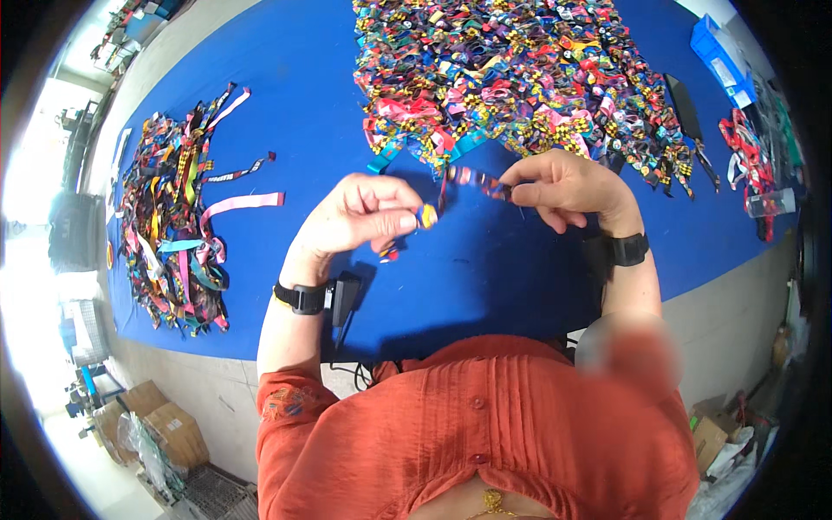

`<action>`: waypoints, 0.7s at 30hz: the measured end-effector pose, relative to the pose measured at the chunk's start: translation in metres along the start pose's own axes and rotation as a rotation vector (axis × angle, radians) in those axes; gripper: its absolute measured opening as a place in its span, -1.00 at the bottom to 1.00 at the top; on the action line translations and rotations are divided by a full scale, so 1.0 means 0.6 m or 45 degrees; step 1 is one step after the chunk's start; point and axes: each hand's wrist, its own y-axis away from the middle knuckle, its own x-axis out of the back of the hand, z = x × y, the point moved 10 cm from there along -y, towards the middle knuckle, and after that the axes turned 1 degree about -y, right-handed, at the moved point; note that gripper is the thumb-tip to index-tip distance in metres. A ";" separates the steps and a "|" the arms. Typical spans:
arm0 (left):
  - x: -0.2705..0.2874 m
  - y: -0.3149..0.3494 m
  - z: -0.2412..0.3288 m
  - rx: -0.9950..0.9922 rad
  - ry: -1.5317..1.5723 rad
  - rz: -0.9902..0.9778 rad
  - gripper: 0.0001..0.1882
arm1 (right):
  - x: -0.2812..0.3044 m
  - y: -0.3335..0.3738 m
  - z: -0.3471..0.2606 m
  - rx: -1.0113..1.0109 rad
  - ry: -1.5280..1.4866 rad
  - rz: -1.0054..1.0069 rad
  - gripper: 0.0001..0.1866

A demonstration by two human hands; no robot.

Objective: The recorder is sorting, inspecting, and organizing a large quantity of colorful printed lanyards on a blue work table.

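Observation:
A short patterned fabric strap (472,178) is stretched between my two hands above the blue table. My left hand (360,212) pinches one end of it between thumb and fingers, and a small colourful tip pokes out below the fingers. At the other end, the thumb and fingers of my right hand (568,186) are closed on the strap. Just beyond my hands lies a dense spread of looped, multicoloured straps (494,78). To the left sits a loose heap of straps (165,217), with a few strands, one of them pink, trailing toward me.
The blue tabletop (286,61) carries a small black device (345,295) beside my left wrist. At the far right are a blue plastic bin (724,65), a dark flat object (681,106) and a bundle of red straps (750,160). Cardboard boxes (173,433) stand on the floor at lower left.

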 end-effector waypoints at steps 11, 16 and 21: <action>-0.093 -0.032 -0.008 -0.086 -0.281 -0.209 -0.93 | -0.056 -0.031 -0.034 0.423 -0.049 -0.010 -0.68; -0.067 -0.045 -0.020 -0.001 -0.255 -0.029 -0.95 | -0.063 -0.053 -0.022 0.471 0.245 0.000 -0.79; -0.058 -0.055 -0.023 -0.104 -0.291 0.098 -0.87 | -0.063 -0.042 -0.051 0.781 0.217 0.046 -0.71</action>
